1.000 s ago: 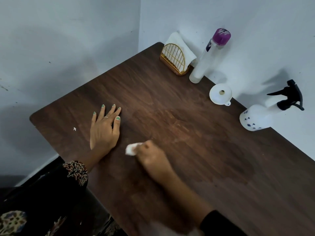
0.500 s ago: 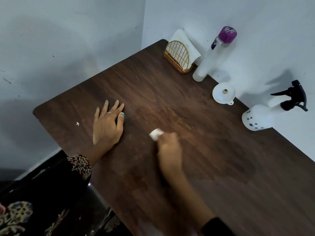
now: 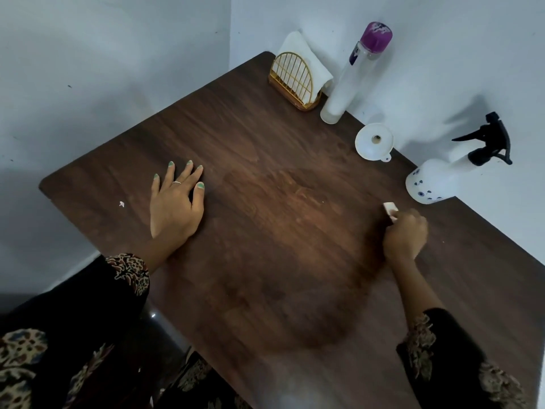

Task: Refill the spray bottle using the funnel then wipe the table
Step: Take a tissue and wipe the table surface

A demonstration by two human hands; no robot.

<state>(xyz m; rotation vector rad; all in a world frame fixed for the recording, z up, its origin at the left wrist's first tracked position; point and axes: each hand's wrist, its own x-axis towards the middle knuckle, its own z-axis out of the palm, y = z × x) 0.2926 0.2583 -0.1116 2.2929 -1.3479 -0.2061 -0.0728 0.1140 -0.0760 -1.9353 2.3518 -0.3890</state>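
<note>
On the dark wooden table (image 3: 265,137), my right hand (image 3: 405,234) presses a small wad of white tissue (image 3: 390,209) to the surface at the right. Only a corner of the tissue shows past my fingers. Just beyond it, by the wall, stands the white spray bottle (image 3: 433,181) with blue flower prints and a black trigger head. The white funnel (image 3: 374,140) lies to its left, mouth facing me. My left hand (image 3: 175,202) rests flat on the table's left part, fingers spread, holding nothing. A damp sheen covers the table's middle.
A gold wire napkin holder (image 3: 293,81) with white napkins stands in the far corner. Beside it is a tall clear bottle (image 3: 351,81) with a purple cap. A tiny white scrap (image 3: 121,204) lies near the left edge. Walls close off the far sides.
My right hand has swept the tissue across the table from near the left hand to the right, up to the spray bottle. The left hand has stayed put.
</note>
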